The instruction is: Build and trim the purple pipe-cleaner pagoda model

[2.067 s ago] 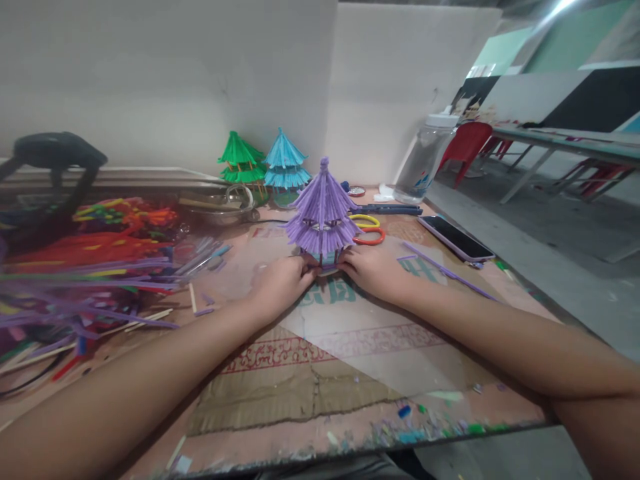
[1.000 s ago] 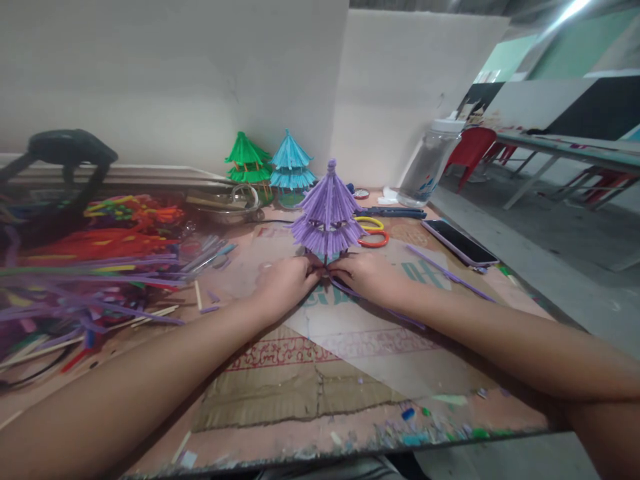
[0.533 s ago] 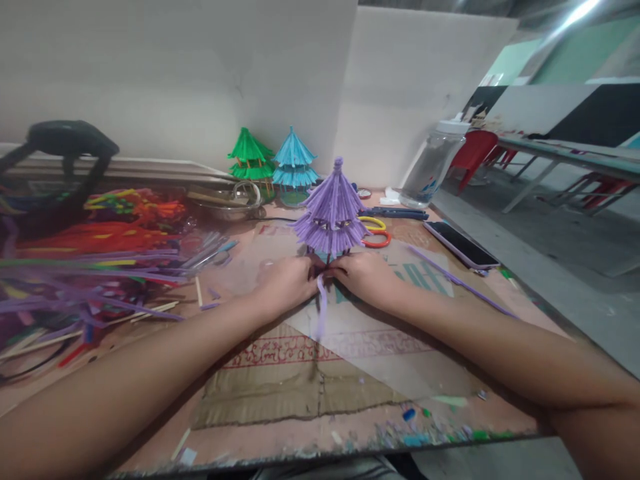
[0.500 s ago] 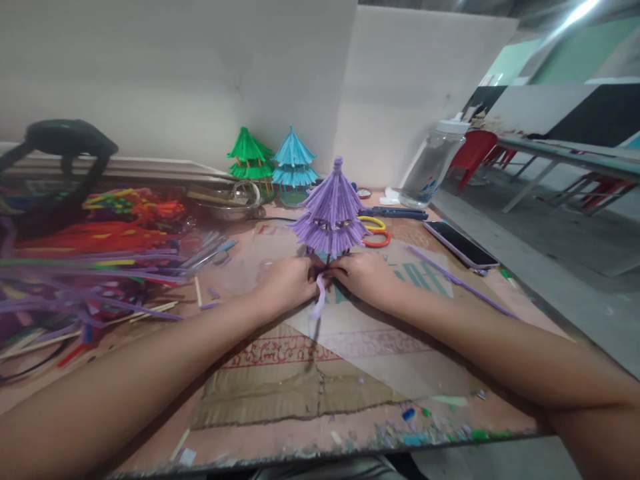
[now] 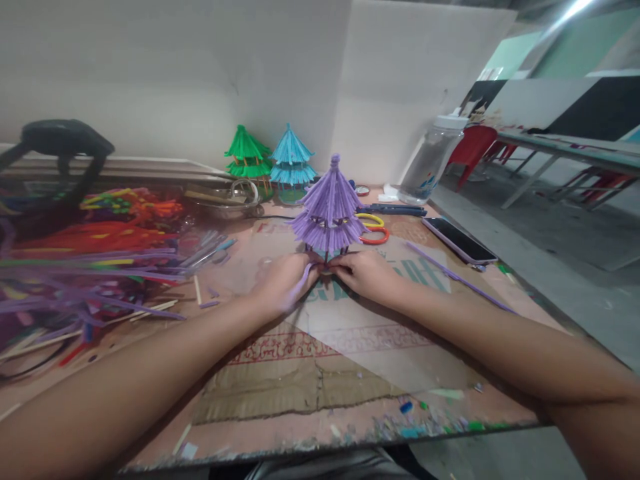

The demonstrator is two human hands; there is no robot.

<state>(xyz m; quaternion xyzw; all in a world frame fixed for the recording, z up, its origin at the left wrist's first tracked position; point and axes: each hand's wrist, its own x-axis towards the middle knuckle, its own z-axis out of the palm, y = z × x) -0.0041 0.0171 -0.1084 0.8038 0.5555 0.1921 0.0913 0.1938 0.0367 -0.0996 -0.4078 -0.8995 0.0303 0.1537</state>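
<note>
A purple two-tiered pagoda (image 5: 330,207) made of fuzzy stems stands upright on thin posts at the middle of the table. At its lower left, my left hand (image 5: 295,277) has its fingers closed around a purple fuzzy strip (image 5: 299,285), whose loose end trails over the hand toward me. My right hand (image 5: 361,270) pinches at the pagoda's base from the right, its fingertips close to those of the left; what lies between them is too small to make out. Both hands hide part of the base.
Green (image 5: 247,157) and blue (image 5: 291,163) pagodas stand by the wall. Purple stems and sticks lie left. Scissors (image 5: 374,235), a phone (image 5: 460,240), a bottle (image 5: 433,160) and a purple stem (image 5: 457,277) are on the right. Cardboard (image 5: 280,390) lies under the hands.
The strip's loose end has swung from hanging between the hands to lying left over my left hand. The fingertips have shifted slightly at the base.
</note>
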